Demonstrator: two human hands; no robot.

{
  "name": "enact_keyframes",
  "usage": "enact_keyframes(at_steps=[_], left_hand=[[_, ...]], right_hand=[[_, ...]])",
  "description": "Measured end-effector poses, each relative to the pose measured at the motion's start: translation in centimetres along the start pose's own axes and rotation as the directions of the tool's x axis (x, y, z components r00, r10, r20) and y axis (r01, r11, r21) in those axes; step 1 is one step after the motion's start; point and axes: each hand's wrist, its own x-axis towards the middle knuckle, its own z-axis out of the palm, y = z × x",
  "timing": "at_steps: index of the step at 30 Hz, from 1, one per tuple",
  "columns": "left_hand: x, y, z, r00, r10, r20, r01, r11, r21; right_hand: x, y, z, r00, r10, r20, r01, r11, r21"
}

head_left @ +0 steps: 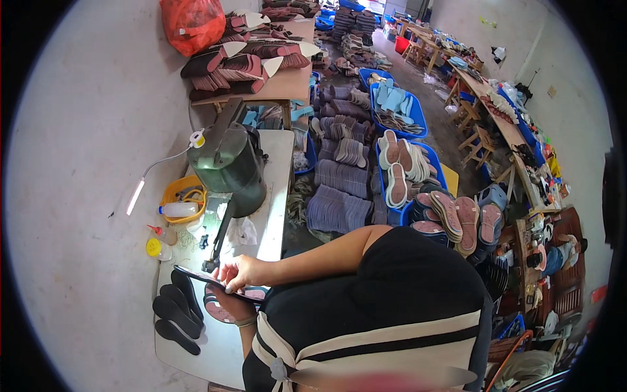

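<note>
At the near end of a white sewing table (219,353), I hold a thin, dark, sole-shaped piece (194,272), tilted on its edge. My left hand (230,303) grips it from beneath. My right hand (243,272) closes on its upper edge with bent fingers. Just beyond them stands a dark green sewing machine (228,166), its narrow post close to the fingertips. Several black soles (175,317) lie to the left of my hands. Pink insoles with dark rims (219,310) show partly under the hands and the held piece.
A lit lamp (136,197), a yellow basket (171,196) and small bottles (159,248) line the wall side. Stacked soles (336,209) and blue bins (418,134) fill the floor beyond. A brown table (297,65) carries more stacks. Workbenches (486,98) run along the right wall.
</note>
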Motion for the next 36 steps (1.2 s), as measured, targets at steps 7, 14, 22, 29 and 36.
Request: enact_keyframes(at_steps=[7, 14, 22, 29, 36], left_hand=[[0.3, -0.9, -1.7, 0.988, -0.128, -0.088, 0.132, 0.991, 0.039], [0.3, -1.2, -0.4, 0.958, -0.072, -0.279, 0.086, 0.996, 0.037], [-2.1, 1.5, 3.7, 0.977, -0.061, -0.206, 0.07, 0.997, 0.039], [-1.4, 0.2, -0.2, 0.991, -0.009, -0.133, 0.03, 0.987, 0.156], [-2.0, 0.8, 0.8, 0.998, -0.039, -0.047, 0.04, 0.999, 0.022]], right_hand=[[0.8, 1.5, 0.1, 0.999, -0.04, -0.018, 0.04, 0.999, -0.017], [0.1, 1.1, -0.5, 0.997, -0.072, -0.038, 0.074, 0.996, 0.053], [-0.2, 1.1, -0.4, 0.999, -0.041, -0.011, 0.042, 0.986, 0.163], [0.2, 1.8, -0.4, 0.995, 0.009, 0.098, -0.022, 0.991, 0.133], [-0.4, 0.5, -0.6, 0.996, 0.0, 0.092, -0.014, 0.989, 0.149]])
